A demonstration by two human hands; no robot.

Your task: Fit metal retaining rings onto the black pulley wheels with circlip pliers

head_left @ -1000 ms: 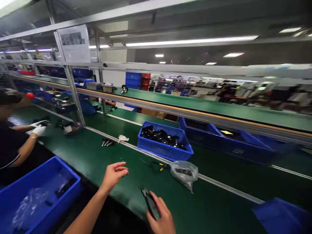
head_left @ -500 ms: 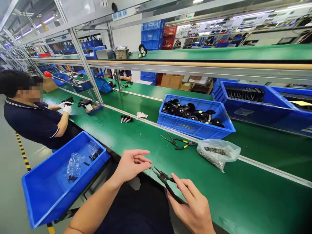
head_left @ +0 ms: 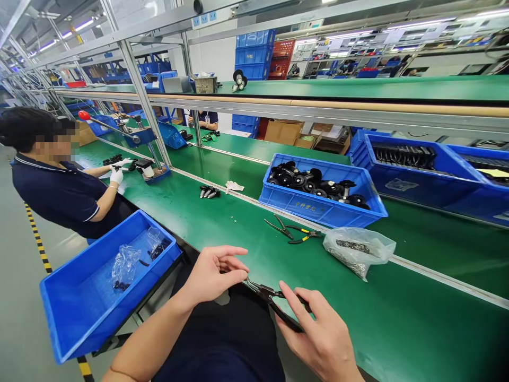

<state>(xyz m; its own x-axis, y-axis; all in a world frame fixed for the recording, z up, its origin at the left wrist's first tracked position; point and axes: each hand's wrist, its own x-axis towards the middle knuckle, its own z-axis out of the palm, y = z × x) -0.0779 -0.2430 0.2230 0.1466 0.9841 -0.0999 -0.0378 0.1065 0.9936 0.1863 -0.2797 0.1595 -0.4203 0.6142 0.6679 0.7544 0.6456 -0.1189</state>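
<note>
Black-handled pliers (head_left: 265, 292) with slim, pointed jaws are held in my right hand (head_left: 320, 331), whose fingers wrap around the handles. The jaws point left and reach the fingertips of my left hand (head_left: 214, 273). There the thumb and fingers pinch together on something too small to make out. The left index finger stretches out above the pinch. Both hands are over the near edge of the green bench (head_left: 222, 233). Beyond them lie two more pairs of pliers, one dark (head_left: 281, 227) and one with yellow-marked handles (head_left: 304, 235). Two tiny rings (head_left: 234, 219) rest on the bench.
A clear bag of small metal parts (head_left: 358, 252) lies right of the pliers. Behind is a blue bin of black wheel-like parts (head_left: 322, 207). Another blue bin (head_left: 75, 313) stands at lower left. A co-worker (head_left: 63, 180) in white gloves works beside a lever press (head_left: 137, 138).
The pliers have turned flatter, and their jaws have come to my left fingertips. Their handles look further apart. The camera view has shifted slightly. The co-worker's gloved hands have moved a little.
</note>
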